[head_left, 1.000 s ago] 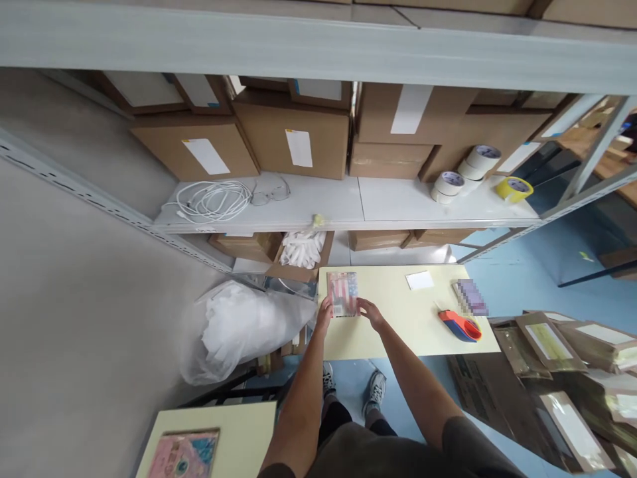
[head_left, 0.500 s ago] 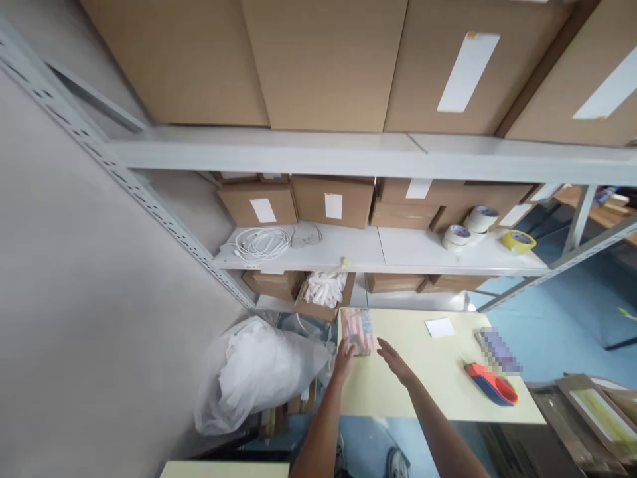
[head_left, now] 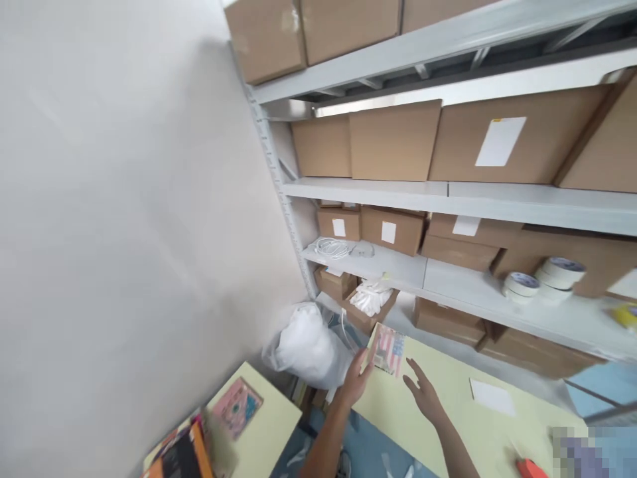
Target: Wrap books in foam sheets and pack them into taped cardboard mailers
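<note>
A flat rectangular packet with a stars-and-stripes print [head_left: 391, 352] lies at the left end of a pale yellow table [head_left: 440, 372]. My left hand [head_left: 355, 382] is at the packet's left edge, thumb and fingers apart; whether it touches the edge is hard to tell. To the right of the packet, my right hand [head_left: 424, 393] hovers with its fingers spread and holds nothing. A white sheet [head_left: 492, 397] lies farther right on the same table.
A second pale table [head_left: 279, 405] at lower left bears a pink printed item [head_left: 235, 406] and an orange-black box [head_left: 186, 451]. Between the tables sits a white plastic bag [head_left: 306, 348]. Behind stand shelves with cardboard boxes [head_left: 393, 139], tape rolls [head_left: 521, 285] and a coiled cable [head_left: 332, 248].
The view has swung left and shows more wall and the second table. Both hands stay on either side of the flag-printed packet, which remains on the table.
</note>
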`<action>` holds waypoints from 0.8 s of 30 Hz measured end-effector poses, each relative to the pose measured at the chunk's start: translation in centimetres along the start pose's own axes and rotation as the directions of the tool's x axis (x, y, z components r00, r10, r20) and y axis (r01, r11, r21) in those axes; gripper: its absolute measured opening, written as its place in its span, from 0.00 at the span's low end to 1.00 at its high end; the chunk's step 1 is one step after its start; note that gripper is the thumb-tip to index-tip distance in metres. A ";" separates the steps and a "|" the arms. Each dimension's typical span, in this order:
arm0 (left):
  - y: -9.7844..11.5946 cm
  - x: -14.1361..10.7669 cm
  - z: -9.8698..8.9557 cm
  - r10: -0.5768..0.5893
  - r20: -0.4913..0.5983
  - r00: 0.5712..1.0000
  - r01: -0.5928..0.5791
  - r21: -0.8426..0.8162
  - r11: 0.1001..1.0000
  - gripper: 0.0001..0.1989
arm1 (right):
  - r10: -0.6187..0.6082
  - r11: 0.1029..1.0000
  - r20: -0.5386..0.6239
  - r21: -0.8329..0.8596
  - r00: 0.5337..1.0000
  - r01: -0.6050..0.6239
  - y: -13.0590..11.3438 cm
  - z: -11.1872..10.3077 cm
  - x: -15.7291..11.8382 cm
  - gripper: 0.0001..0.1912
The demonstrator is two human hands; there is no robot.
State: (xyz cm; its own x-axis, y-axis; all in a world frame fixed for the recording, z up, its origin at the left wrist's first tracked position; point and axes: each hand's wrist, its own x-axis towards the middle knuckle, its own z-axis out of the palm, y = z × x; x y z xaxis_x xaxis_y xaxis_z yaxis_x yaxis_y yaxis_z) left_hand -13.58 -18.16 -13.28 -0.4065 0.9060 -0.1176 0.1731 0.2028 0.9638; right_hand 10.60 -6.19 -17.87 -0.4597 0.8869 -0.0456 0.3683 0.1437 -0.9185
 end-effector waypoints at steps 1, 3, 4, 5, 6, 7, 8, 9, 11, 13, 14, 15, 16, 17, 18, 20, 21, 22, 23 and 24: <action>0.1 -1.8 -0.3 -0.004 -0.045 0.999 0.004 0.002 1.000 0.38 | -0.043 0.999 0.025 -0.027 0.999 0.044 -0.4 0.1 -0.3 0.39; -0.2 -5.8 -0.9 -0.018 -0.136 0.991 0.018 0.005 1.000 0.37 | -0.130 0.989 0.078 -0.057 0.988 0.135 -1.2 0.8 -1.4 0.38; -0.4 -8.0 -1.2 -0.029 -0.175 0.984 0.031 0.009 0.999 0.37 | -0.167 0.983 0.105 -0.061 0.980 0.174 -1.6 1.4 -2.1 0.37; -0.6 -10.2 -1.6 -0.045 -0.215 0.976 0.049 0.015 0.999 0.36 | -0.196 0.977 0.134 -0.061 0.971 0.205 -2.0 2.1 -2.8 0.37; -0.8 -12.4 -2.0 -0.064 -0.253 0.965 0.072 0.022 0.997 0.36 | -0.218 0.972 0.166 -0.057 0.962 0.230 -2.5 2.9 -3.6 0.36; -0.9 -14.6 -2.5 -0.085 -0.291 0.953 0.098 0.030 0.995 0.36 | -0.233 0.968 0.201 -0.050 0.951 0.248 -3.0 3.8 -4.5 0.35; -0.9 -16.7 -3.1 -0.103 -0.333 0.937 0.122 0.036 0.992 0.36 | -0.246 0.964 0.239 -0.040 0.939 0.262 -3.5 4.7 -5.3 0.35; -0.9 -18.8 -3.7 -0.119 -0.379 0.918 0.144 0.038 0.989 0.36 | -0.256 0.961 0.283 -0.027 0.924 0.275 -4.1 5.6 -6.1 0.35; -0.7 -22.9 -5.0 -0.142 -0.476 0.868 0.180 0.035 0.983 0.35 | -0.275 0.955 0.377 0.003 0.884 0.296 -5.3 7.4 -7.8 0.35; -0.7 -26.7 -6.3 -0.157 -0.567 0.809 0.209 0.028 0.977 0.34 | -0.299 0.947 0.456 0.037 0.838 0.318 -6.7 9.3 -9.4 0.35; -0.7 -28.5 -7.0 -0.166 -0.608 0.777 0.224 0.021 0.974 0.33 | -0.317 0.941 0.486 0.056 0.814 0.333 -7.5 10.2 -10.3 0.34; -0.8 -30.1 -7.6 -0.176 -0.642 0.746 0.239 0.011 0.971 0.33 | -0.337 0.934 0.512 0.076 0.790 0.349 -8.2 11.0 -11.1 0.34; -0.9 -31.7 -8.1 -0.187 -0.672 0.717 0.252 0.000 0.968 0.33 | -0.358 0.926 0.535 0.096 0.766 0.365 -9.0 11.8 -11.9 0.33; -1.1 -33.1 -8.5 -0.197 -0.697 0.689 0.261 -0.015 0.965 0.32 | -0.378 0.917 0.557 0.116 0.740 0.381 -9.7 12.6 -12.8 0.32; -1.3 -34.3 -8.9 -0.206 -0.717 0.666 0.264 -0.031 0.964 0.32 | -0.394 0.909 0.579 0.133 0.714 0.394 -10.4 13.3 -13.6 0.32; -1.8 -36.2 -9.5 -0.214 -0.747 0.630 0.253 -0.064 0.965 0.31 | -0.415 0.897 0.621 0.159 0.665 0.411 -11.7 14.7 -15.1 0.32; -2.1 -37.0 -9.7 -0.215 -0.758 0.616 0.241 -0.079 0.967 0.31 | -0.421 0.893 0.640 0.168 0.643 0.417 -12.4 15.4 -15.8 0.31; -2.4 -37.7 -9.9 -0.215 -0.765 0.608 0.228 -0.091 0.969 0.31 | -0.425 0.890 0.657 0.175 0.623 0.422 -12.9 16.1 -16.5 0.31; -2.8 -38.4 -10.1 -0.212 -0.768 0.604 0.216 -0.098 0.972 0.31 | -0.428 0.886 0.672 0.179 0.604 0.428 -13.5 17.0 -17.2 0.31; -3.2 -39.1 -10.3 -0.207 -0.770 0.604 0.204 -0.102 0.974 0.32 | -0.431 0.882 0.683 0.182 0.590 0.434 -13.9 17.8 -17.9 0.31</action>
State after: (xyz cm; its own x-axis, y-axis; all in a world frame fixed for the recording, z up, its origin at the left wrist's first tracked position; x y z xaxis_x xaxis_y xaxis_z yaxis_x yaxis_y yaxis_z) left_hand -7.47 -58.02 -9.29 -0.9718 0.2194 -0.0865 -0.0058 0.3445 0.9388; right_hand -0.69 -31.92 -11.24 -0.9818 0.1611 0.1009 -0.0218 0.4321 -0.9016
